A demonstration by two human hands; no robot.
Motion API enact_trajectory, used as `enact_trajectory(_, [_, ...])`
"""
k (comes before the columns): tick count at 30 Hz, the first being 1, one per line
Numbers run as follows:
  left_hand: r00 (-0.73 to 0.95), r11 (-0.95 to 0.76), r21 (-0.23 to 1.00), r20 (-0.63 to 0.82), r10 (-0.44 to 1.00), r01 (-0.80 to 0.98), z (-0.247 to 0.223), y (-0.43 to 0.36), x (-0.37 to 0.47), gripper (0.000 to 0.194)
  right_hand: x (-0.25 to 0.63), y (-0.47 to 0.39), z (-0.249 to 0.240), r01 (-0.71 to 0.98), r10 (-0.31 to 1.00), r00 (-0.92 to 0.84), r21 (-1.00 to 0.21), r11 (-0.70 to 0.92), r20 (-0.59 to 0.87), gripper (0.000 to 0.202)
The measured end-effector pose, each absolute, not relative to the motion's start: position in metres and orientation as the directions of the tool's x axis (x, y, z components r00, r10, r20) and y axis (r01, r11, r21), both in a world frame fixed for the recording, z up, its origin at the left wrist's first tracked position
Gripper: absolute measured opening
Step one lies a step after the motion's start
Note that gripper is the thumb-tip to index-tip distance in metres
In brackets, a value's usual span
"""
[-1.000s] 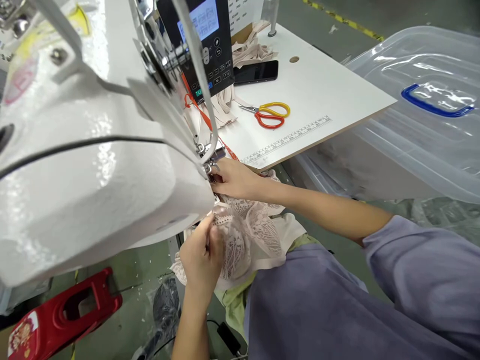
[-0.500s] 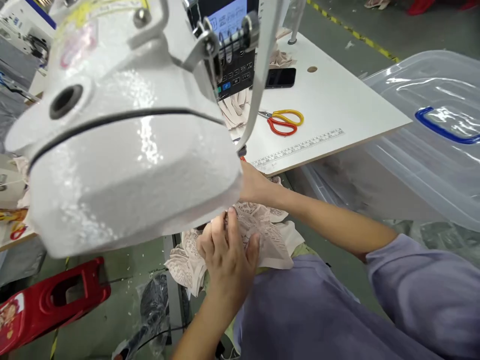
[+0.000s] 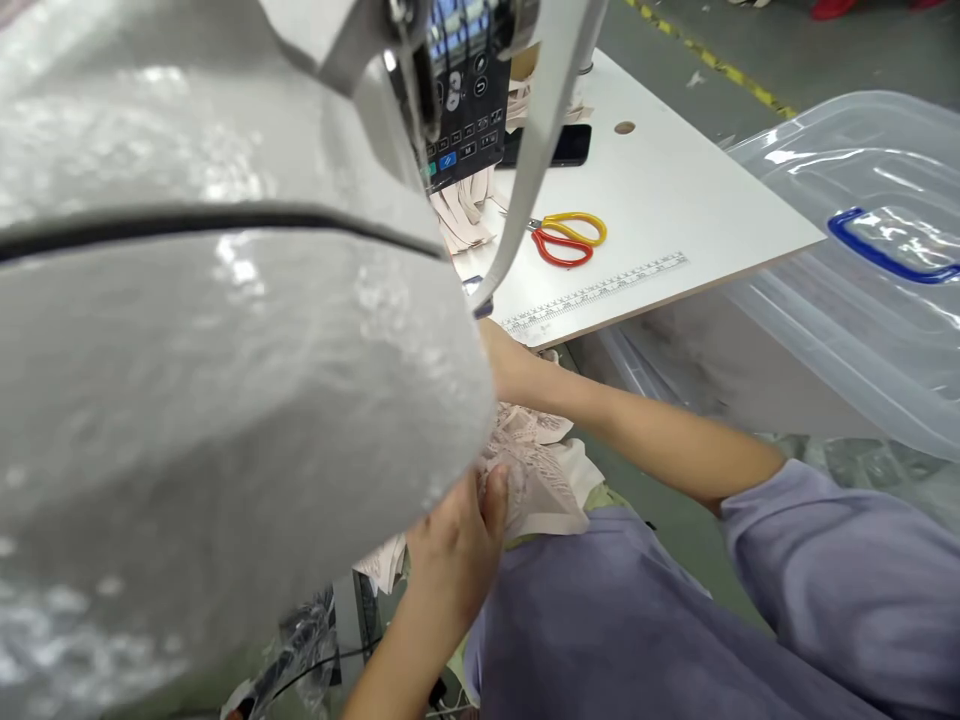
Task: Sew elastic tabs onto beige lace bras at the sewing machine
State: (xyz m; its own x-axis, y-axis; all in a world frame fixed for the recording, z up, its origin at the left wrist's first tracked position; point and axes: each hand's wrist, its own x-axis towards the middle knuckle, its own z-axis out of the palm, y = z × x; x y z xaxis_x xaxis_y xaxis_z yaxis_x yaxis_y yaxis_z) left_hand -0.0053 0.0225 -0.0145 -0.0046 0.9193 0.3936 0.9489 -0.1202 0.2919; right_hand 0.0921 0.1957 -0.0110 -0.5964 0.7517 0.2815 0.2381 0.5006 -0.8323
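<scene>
The white sewing machine head point(image 3: 247, 400) fills the left side and covers much of the work. Beneath its right edge, my left hand point(image 3: 457, 535) grips beige lace fabric point(image 3: 536, 460), its thumb against a gathered sheer part; the other fingers are hidden by the machine. My right hand point(image 3: 506, 365) reaches behind the machine head, so only its wrist end shows and its fingers are out of sight. The lace fabric lies bunched over my lap, and another bit of it pokes out left of my left wrist.
Scissors point(image 3: 566, 240) with red and yellow handles lie on the white table point(image 3: 660, 190), near a printed ruler scale point(image 3: 600, 290). Behind are a dark phone point(image 3: 571, 146), beige strips point(image 3: 461, 212) and a control panel point(image 3: 469, 125). A clear plastic bin point(image 3: 787, 330) stands at right.
The machine head looms larger and covers more, as my view has come closer to it. My left hand's fingers, spread on the lace before, are now hidden. My right arm stays nearly in place.
</scene>
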Motion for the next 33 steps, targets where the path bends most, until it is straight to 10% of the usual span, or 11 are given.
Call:
enact_trajectory(9, [0.022,-0.098,0.150,0.444,0.896,0.984,-0.019,0.015,-0.011,0.047,0.090,0.200,-0.031,0.208,0.756,-0.552,-0.820,0.533,0.352,0.012])
enact_trajectory(14, [-0.201,-0.001,0.378,0.495,0.845,0.926,-0.031,0.013,-0.038,0.041,0.090,0.199,-0.039,0.183,0.762,-0.517,-0.820,0.543,0.390,0.010])
enact_trajectory(20, [-0.362,0.137,0.746,0.147,0.920,0.651,-0.047,0.019,-0.062,0.041,0.089,0.193,-0.038,0.158,0.782,-0.479,-0.837,0.524,0.399,0.005])
enact_trajectory(33, [-0.375,0.163,0.708,0.154,0.914,0.687,-0.037,0.017,-0.051,0.050,0.097,0.192,-0.037,0.157,0.776,-0.491,-0.836,0.527,0.397,0.009])
